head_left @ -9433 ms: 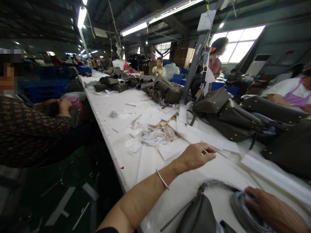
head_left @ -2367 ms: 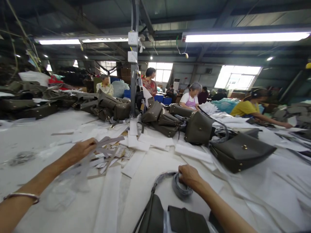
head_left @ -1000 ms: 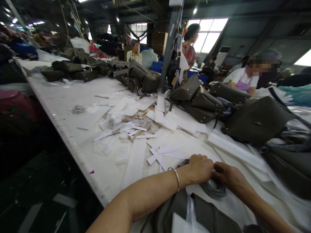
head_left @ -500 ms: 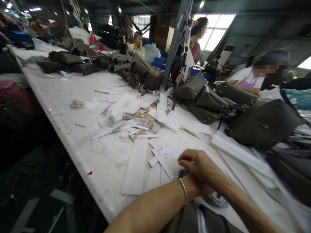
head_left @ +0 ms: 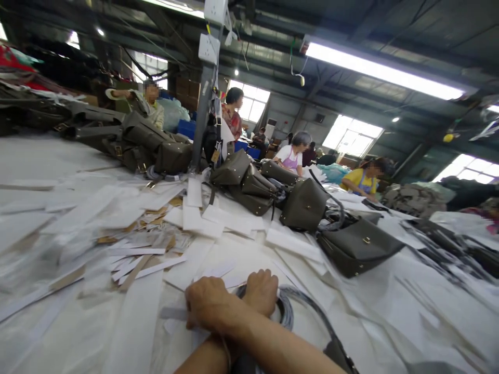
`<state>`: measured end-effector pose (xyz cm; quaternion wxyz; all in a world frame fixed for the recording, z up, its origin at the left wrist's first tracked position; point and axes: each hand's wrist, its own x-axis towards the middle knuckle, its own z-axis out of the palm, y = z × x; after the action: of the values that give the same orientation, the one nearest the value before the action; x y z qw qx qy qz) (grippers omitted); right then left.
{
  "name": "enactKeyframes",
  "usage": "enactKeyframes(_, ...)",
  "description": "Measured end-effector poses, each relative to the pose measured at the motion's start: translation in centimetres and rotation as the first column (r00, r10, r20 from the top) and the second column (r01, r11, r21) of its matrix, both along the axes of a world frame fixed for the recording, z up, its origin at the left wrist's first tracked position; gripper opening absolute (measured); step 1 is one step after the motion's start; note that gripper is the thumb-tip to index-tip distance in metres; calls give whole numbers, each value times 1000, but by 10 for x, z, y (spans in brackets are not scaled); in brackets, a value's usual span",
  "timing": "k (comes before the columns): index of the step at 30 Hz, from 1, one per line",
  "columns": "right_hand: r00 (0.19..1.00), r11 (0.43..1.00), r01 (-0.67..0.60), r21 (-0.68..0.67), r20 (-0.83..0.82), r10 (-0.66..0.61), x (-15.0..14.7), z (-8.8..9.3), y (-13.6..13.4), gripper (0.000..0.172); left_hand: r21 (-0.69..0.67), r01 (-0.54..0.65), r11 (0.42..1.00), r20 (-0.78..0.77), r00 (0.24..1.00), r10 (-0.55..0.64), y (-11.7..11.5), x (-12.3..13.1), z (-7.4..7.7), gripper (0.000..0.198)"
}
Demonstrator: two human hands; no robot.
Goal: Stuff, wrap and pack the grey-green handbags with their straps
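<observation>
Clamping a coiled grey bag strap [head_left: 284, 311], the left hand [head_left: 261, 292] sits crossed under the right hand [head_left: 208, 304], closed just beside it over white paper strips [head_left: 136, 254] on the white bench [head_left: 39, 150]; olive leather handbags [head_left: 304, 205] stand well ahead.

The dark olive handbag [head_left: 356, 250] has matt faux leather; its brass clasp [head_left: 367, 240] gleams; the coiled grey strap [head_left: 286, 311] looks smooth, faintly glossy; the white paper strips [head_left: 194, 218] are matt; the tan card offcuts [head_left: 134, 272] look rougher.
</observation>
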<state>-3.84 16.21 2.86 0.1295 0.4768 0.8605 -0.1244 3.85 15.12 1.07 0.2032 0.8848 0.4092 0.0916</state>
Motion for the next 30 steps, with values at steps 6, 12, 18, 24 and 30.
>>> enactKeyframes(6, 989, 992, 81, -102, -117, -93, 10, 6, -4, 28, 20, -20, 1000, 25, 999, 20, 2, 3, -10, 28)
enactKeyframes(12, 915, 968, 90, -235, -365, -174, 13, -2, -3, 23, 1, -10, 1000, 29, 1000, 10, 1, 0, -6, 27)
enactKeyframes(18, 993, 990, -116, 77, -28, 119, 1, 8, -4, 21, -17, -4, 1000, 39, 999, 4, 2, -2, -2, 26)
enactKeyframes(24, 982, 981, -186, 52, 36, 184, -7, 15, -10, 32, -18, -13, 1000, 50, 999, 14, -1, -3, 0, 25)
enactKeyframes(30, 997, 996, -80, 49, 9, 80, -7, 17, -9, 29, 5, 13, 1000, 48, 999, -13, -3, -5, 4, 26)
